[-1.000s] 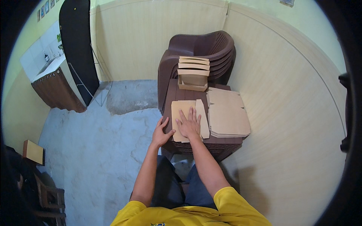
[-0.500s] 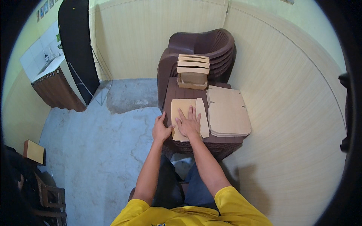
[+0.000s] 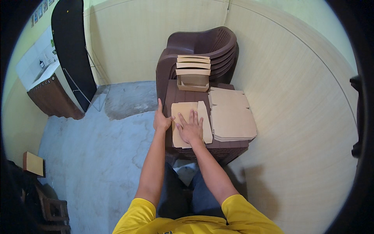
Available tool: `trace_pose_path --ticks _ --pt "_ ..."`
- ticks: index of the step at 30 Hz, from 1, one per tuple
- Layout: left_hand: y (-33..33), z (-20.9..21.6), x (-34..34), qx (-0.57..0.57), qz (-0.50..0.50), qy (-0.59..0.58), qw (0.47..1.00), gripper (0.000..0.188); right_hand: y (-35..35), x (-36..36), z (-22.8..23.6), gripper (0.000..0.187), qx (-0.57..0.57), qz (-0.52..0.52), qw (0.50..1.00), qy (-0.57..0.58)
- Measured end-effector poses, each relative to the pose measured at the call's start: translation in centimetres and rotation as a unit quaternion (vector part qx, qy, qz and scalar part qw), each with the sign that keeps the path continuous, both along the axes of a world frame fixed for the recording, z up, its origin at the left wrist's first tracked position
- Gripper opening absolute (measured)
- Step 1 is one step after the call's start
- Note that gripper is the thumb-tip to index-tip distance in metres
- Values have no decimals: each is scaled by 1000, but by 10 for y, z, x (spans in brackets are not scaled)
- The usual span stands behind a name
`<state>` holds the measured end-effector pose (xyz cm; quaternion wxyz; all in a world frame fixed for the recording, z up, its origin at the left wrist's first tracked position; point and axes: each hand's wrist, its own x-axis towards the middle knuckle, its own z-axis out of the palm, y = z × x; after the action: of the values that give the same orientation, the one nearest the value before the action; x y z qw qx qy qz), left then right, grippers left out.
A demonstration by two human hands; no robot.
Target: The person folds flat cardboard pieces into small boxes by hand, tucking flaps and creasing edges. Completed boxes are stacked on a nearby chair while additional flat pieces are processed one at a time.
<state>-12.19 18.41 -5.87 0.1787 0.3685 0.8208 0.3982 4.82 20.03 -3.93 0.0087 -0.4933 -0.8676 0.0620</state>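
Note:
A partly folded cardboard sheet [image 3: 180, 134] lies on the brown table [image 3: 170, 92] in front of me, with a flap turned up along its right side. My right hand [image 3: 191, 130] presses flat on its middle, fingers spread. At the sheet's left edge is my left hand [image 3: 161, 120], its fingers stretched out and the thumb touching the cardboard. Just to the right rests a stack of flat cardboard blanks [image 3: 233, 115] with notched edges. Several folded cardboard trays [image 3: 193, 72] stand nested together at the table's far side.
Brown plastic chairs [image 3: 202, 41] are stacked behind the table, close to the panelled wall [image 3: 288, 101]. To the left, a tall black board [image 3: 72, 50] leans beside a curtained sink counter [image 3: 54, 95]. A small box [image 3: 34, 163] and dark wooden furniture [image 3: 54, 208] sit at lower left.
My left hand has slid forward along the sheet's left edge, its fingers straightening. My right hand stays pressed on the cardboard. The whole view has shifted slightly.

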Motion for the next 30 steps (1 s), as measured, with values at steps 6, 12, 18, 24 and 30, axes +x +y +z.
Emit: trace_pose_path --ticks 6,12,18,24,30 --pt "24 1 -15 -1 0 11 1000 133 0 0 -2 64 -2 -1 1000 -2" --pt "47 0 -17 -2 14 15 1000 117 -1 0 -1 63 7 -2 1000 5" --pt "13 -20 -5 15 -79 237 968 63 -1 -2 -3 63 21 -9 1000 7" --pt "-91 -17 58 -28 -181 315 931 56 2 -2 -11 61 26 -18 999 30" --pt "-183 14 103 5 -193 242 951 55 7 5 -7 75 17 197 974 109"
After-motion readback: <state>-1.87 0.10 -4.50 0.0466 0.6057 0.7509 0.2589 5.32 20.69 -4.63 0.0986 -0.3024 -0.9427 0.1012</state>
